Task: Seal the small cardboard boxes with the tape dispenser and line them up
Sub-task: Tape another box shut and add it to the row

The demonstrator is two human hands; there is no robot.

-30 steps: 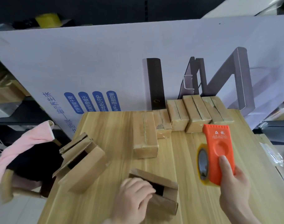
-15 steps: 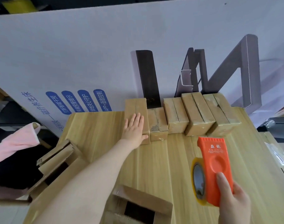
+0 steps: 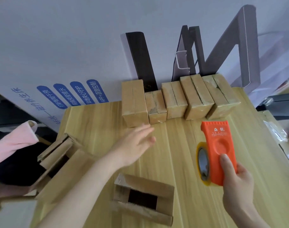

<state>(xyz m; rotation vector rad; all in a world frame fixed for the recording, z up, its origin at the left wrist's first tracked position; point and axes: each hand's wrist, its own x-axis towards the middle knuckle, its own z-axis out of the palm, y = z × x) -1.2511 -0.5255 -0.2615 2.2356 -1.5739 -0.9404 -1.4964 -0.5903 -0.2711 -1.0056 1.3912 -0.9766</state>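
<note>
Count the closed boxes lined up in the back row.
5, side by side at the back of the table: leftmost box, second box, third box, fourth box, rightmost box. None looks hidden.

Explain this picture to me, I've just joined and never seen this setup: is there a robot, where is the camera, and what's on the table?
There is no robot here. A person works with bare hands, and the one camera sits on their head, looking forward and down, so both arms come in from the bottom edge. The right hand grips an orange tape dispenser with a roll of tape in it. The left hand is open, holds nothing, and reaches over the wooden table; it is blurred. Five closed boxes stand side by side at the back, against a white printed board. One open box lies near the person, and a second open box sits at the table's left edge. A pink cloth lies further left.
</note>
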